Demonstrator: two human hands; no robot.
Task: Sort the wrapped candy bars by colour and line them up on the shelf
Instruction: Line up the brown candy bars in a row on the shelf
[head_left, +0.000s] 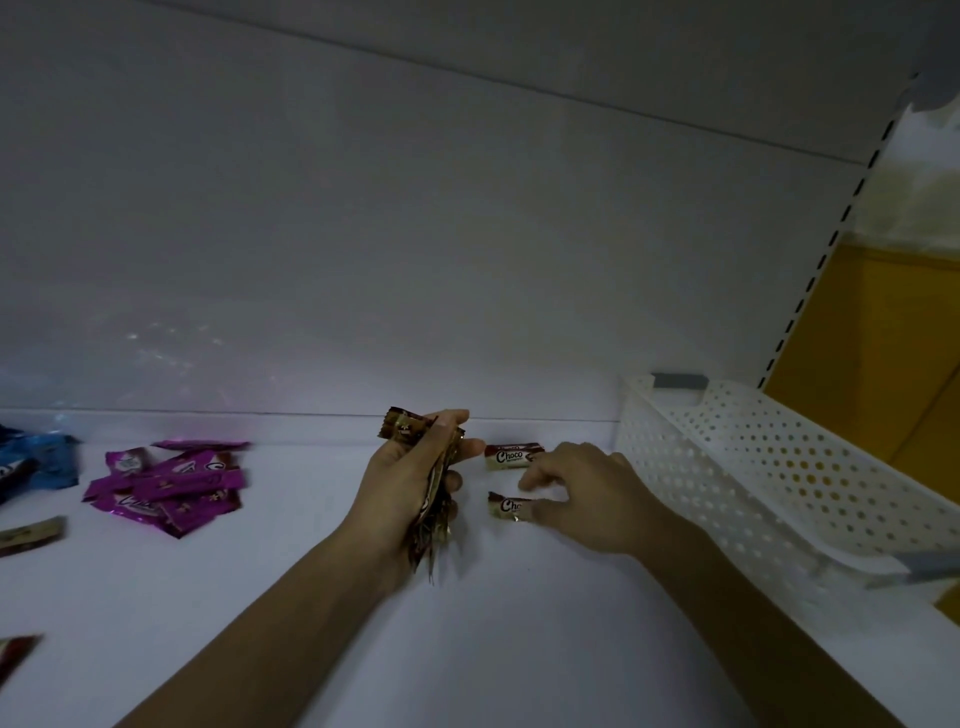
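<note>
My left hand (410, 473) grips a bundle of several gold-and-brown wrapped candy bars (434, 512), held upright above the white shelf (519, 623). To its right, my right hand (582, 493) pinches the end of a gold "Choco" bar (506, 506) lying flat on the shelf. A second gold "Choco" bar (511, 456) lies just behind it, near the back wall. A heap of purple bars (166, 486) sits at the left. Blue bars (41, 462) lie at the far left edge.
A white perforated plastic basket (779, 478) stands at the right, close to my right forearm. One gold bar (31, 535) lies at the left edge and a reddish wrapper (15, 657) at the lower left. The shelf's back wall rises right behind the bars.
</note>
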